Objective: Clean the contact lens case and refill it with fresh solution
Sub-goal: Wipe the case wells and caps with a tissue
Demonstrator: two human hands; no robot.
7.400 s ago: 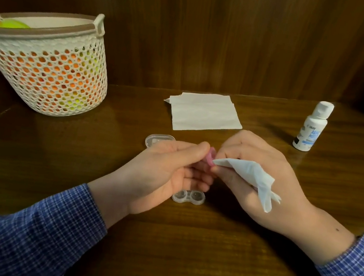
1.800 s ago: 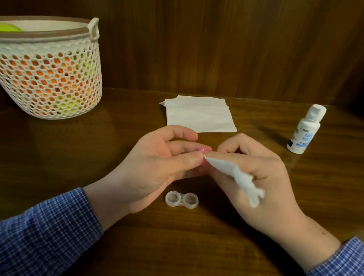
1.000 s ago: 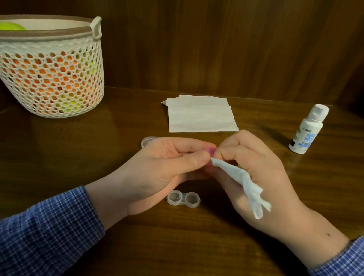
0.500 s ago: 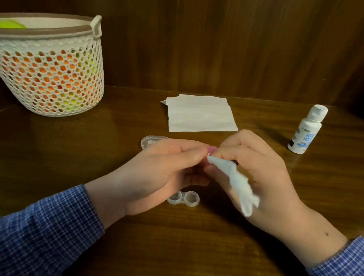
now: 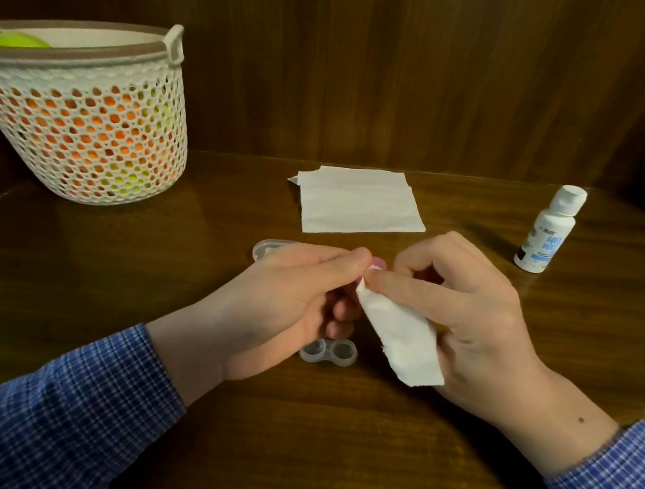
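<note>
The clear two-well lens case (image 5: 328, 351) lies open on the wooden table, just below my hands. My left hand (image 5: 295, 291) pinches a small pink cap (image 5: 378, 262), mostly hidden by fingertips. My right hand (image 5: 460, 307) pinches a crumpled white tissue (image 5: 403, 340) against that cap; the tissue hangs down over the palm. A clear lid-like piece (image 5: 268, 247) lies on the table behind my left hand, partly hidden. The white solution bottle (image 5: 548, 230) with a blue label stands capped at the right.
A flat folded white tissue (image 5: 358, 203) lies at the back middle of the table. A white perforated basket (image 5: 78, 106) holding orange and green items stands at the back left. A dark wood panel wall rises behind the table.
The hands stay together over the case. The tissue has shifted in my right hand's grip and now hangs lower and broader. The cap has turned slightly between the fingertips.
</note>
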